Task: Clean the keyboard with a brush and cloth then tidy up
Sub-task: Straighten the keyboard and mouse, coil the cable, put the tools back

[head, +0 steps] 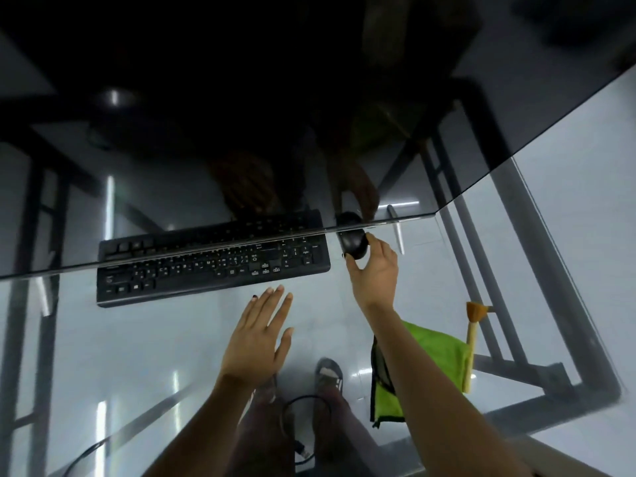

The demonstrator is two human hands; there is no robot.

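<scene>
A black keyboard (213, 266) lies on the glass table (103, 339), its far rows hidden under the lower edge of a dark monitor (241, 115). My right hand (373, 270) grips a black mouse (352, 244) just right of the keyboard. My left hand (258, 335) hovers flat and open in front of the keyboard, fingers spread, holding nothing. A green cloth (437, 352) lies at the right, partly covered by my right forearm. A wooden-handled brush (473, 335) rests along the cloth's right edge, bristles pointing away from me.
A silver pen-like stick (397, 232) lies right of the mouse. Through the glass I see the grey table frame (537, 304), my sandalled feet (328, 373) and a black cable (296, 432) on the floor. The table's right edge runs past the brush.
</scene>
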